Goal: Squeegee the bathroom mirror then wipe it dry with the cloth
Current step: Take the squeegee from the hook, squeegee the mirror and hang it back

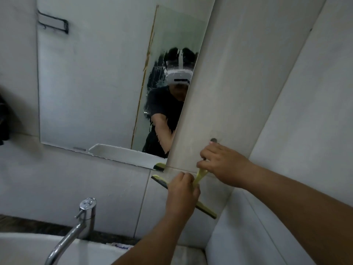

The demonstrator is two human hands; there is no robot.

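We hold the squeegee [205,207] below the lower right corner of the mirror [91,83], against the tiled wall [238,73] just right of the glass. Our left hand [181,192] is curled round its middle, where the yellow handle [199,176] meets the blade, so the blade sticks out on both sides of the grip: one dark-edged end up and left toward the mirror's bottom edge, the other down and right toward the wall corner. Our right hand [221,163] pinches the upper end of the handle, fingers bent around it, just under a small round stud [214,140] on the wall. The two hands sit close, nearly touching. The blade lies tilted, off the glass. The mirror carries streaks and droplets in its right part, where a person in a dark shirt with a white headset is reflected. Below left stand a chrome tap [84,217] and the white sink [28,247].
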